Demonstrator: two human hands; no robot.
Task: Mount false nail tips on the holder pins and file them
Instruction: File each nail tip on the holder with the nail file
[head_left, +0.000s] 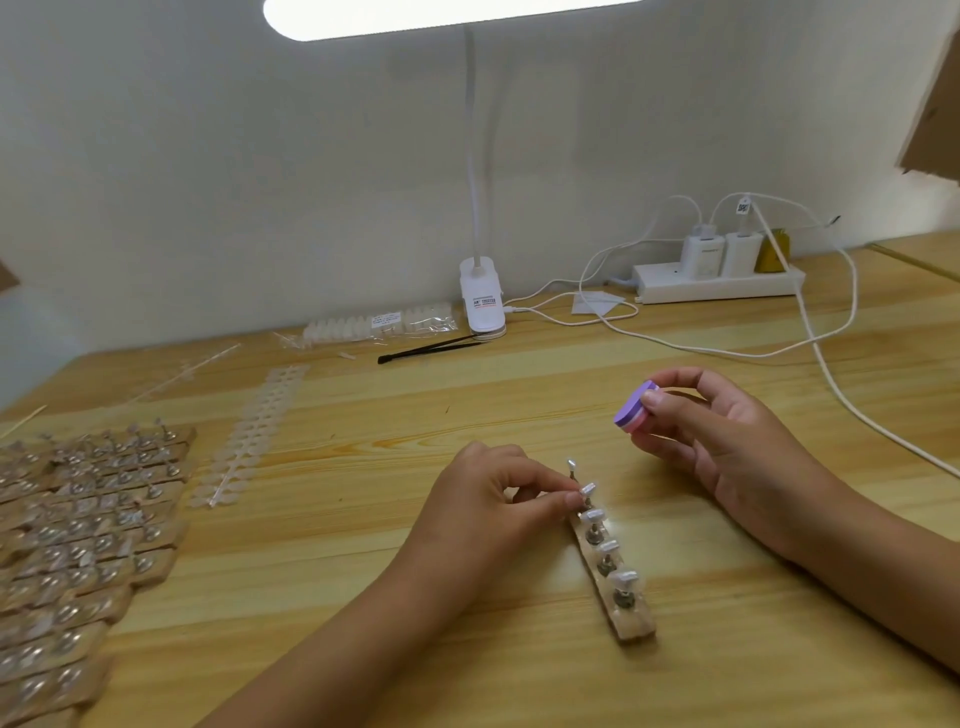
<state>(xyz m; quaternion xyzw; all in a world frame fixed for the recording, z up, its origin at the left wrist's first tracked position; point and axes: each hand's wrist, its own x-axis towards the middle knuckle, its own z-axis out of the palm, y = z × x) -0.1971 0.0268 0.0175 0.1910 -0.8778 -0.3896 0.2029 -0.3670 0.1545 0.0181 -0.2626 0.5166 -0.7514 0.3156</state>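
Right now the holder (635, 626), a narrow strip, lies on the table (363, 597) right of centre and near. Its long axis runs near to far, with the far end leaning a little left. Its pins (593, 534) stand upright in a row, each capped with a pale tip whose broad face points up. The left hand (483, 499) has a narrow grip, thumb and forefinger pinching the nail tip (589, 488) on the second pin from the far end. The right hand (727, 431) holds a small purple and pink file block (635, 406) in its fingertips, raised and apart from the row, to the far right of it.

Trouble could come from the strip itself: no hand presses on its base, so a sideways stroke of the file may slide or tip it. A hard pinch or a pull might also twist the tip crooked on its pin, or pop it off. The neighbouring tips sit close, so a wide stroke could scuff them.
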